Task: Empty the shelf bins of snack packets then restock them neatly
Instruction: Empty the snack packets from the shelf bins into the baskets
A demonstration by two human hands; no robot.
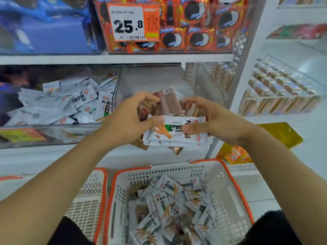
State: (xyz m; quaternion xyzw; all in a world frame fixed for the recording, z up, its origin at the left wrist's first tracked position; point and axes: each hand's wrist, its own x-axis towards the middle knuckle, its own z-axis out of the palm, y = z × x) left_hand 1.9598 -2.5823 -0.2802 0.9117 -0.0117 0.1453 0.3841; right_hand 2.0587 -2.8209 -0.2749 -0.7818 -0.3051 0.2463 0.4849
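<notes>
Between both hands I hold a stack of white snack packets, with brownish packets at its back. My left hand grips the stack's left end and my right hand grips its right end, thumbs on the top packet. The stack hovers in front of a clear shelf bin on the middle shelf. To its left, another clear bin holds several loose white packets. Below my arms, a white basket with an orange rim contains several of the same white packets.
A second white basket stands left of the first. The upper shelf carries orange cookie packs behind a 25.8 price tag, with blue packs to the left. A clear tray of wrapped bars sits on the right rack. Yellow and orange bags lie low right.
</notes>
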